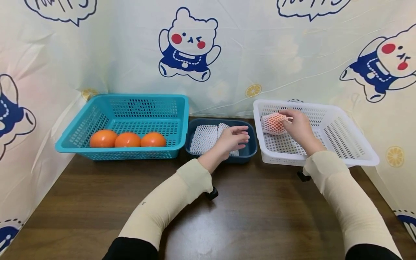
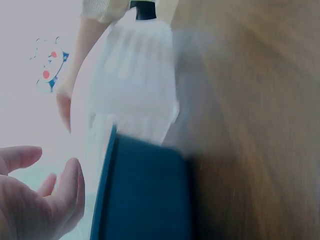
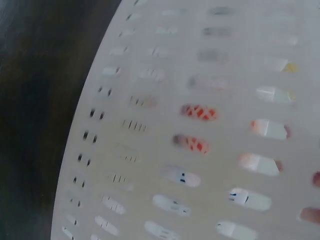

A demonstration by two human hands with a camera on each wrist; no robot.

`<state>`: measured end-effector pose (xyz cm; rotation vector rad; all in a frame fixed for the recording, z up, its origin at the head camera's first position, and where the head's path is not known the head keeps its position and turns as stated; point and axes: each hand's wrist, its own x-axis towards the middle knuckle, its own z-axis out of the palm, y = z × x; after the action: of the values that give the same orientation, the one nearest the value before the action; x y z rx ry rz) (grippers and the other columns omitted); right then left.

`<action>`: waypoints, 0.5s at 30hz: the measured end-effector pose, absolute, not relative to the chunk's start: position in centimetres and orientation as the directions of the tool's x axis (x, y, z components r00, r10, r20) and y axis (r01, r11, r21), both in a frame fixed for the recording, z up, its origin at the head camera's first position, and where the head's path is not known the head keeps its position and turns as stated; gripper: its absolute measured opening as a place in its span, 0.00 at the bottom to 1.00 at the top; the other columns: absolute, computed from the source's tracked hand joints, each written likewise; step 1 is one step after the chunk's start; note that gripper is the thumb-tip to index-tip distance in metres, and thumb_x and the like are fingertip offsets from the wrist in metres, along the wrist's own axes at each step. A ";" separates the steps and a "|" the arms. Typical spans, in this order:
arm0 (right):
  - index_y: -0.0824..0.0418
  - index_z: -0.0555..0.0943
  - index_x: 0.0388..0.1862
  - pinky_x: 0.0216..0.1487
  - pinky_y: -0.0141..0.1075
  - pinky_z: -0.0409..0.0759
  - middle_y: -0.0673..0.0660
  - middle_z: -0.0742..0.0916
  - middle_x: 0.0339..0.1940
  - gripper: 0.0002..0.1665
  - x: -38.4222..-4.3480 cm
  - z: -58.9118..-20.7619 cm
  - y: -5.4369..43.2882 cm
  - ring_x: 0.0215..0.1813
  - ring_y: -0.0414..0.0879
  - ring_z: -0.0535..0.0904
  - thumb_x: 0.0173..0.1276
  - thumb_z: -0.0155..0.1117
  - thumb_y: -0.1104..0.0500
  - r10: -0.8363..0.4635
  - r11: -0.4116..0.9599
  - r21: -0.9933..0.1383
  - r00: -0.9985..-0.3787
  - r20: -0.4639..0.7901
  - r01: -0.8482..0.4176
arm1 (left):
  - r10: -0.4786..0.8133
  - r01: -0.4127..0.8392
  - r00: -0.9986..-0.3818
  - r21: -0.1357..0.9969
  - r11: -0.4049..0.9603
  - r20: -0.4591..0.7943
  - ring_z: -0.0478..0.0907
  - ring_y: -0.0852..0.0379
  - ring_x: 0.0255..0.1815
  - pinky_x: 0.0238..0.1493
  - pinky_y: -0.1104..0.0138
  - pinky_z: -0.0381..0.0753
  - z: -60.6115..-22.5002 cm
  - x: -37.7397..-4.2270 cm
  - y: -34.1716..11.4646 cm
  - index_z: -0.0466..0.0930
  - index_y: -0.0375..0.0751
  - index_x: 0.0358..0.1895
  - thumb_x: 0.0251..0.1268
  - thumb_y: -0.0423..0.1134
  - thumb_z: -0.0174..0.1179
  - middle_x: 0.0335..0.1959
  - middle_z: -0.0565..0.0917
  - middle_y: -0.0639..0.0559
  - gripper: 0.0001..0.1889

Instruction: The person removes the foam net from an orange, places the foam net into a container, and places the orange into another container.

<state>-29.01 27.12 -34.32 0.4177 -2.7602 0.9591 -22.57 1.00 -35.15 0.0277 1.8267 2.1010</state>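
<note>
In the white basket (image 1: 344, 159) at the right lies an orange in a white foam net (image 1: 274, 124), close to the basket's left wall. My right hand (image 1: 300, 130) reaches in over the rim and pinches the gathered end of the net between thumb and fingers. Through the basket's slots, the right wrist view shows bits of the netted orange (image 3: 200, 112). My left hand (image 1: 229, 142) hovers over the dark blue bin (image 1: 250, 153), fingers loosely spread and holding nothing. White foam nets (image 1: 203, 139) lie inside that bin, partly hidden by this hand.
At the left stands a teal basket (image 1: 130, 154) with three oranges (image 1: 128, 140) along its near side. All the containers stand in a row at the back of the brown wooden table (image 1: 247, 209). A printed curtain (image 1: 234, 54) hangs right behind them.
</note>
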 end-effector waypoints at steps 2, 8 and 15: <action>0.72 0.76 0.65 0.67 0.61 0.70 0.73 0.77 0.67 0.24 -29.1 -34.5 27.3 0.69 0.70 0.70 0.71 0.58 0.72 -0.202 0.793 -0.522 -0.944 0.260 -0.314 | 0.272 -0.271 -0.935 0.954 -0.127 -0.229 0.77 0.39 0.64 0.59 0.57 0.80 -35.2 -22.4 2.1 0.71 0.36 0.73 0.74 0.29 0.59 0.64 0.78 0.38 0.25; 0.70 0.68 0.74 0.75 0.61 0.55 0.74 0.67 0.76 0.34 -29.6 -35.1 27.0 0.76 0.71 0.59 0.70 0.61 0.70 -0.289 0.875 -0.366 -0.949 0.127 -0.316 | 0.240 -0.283 -0.941 0.945 -0.165 -0.240 0.80 0.44 0.61 0.57 0.57 0.82 -35.4 -22.1 4.7 0.67 0.36 0.76 0.69 0.26 0.63 0.66 0.76 0.41 0.32; 0.72 0.60 0.78 0.73 0.64 0.57 0.75 0.63 0.76 0.42 -29.5 -35.5 26.6 0.74 0.74 0.59 0.68 0.66 0.69 -0.327 0.909 -0.262 -0.945 0.032 -0.323 | 0.255 -0.219 -0.950 0.967 -0.134 -0.180 0.81 0.46 0.59 0.56 0.59 0.82 -36.0 -21.9 6.2 0.66 0.35 0.76 0.67 0.19 0.61 0.61 0.76 0.42 0.34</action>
<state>-29.51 26.60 -35.53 0.5245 -3.0821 0.4196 -21.93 6.16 -35.96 0.0409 1.8283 2.1539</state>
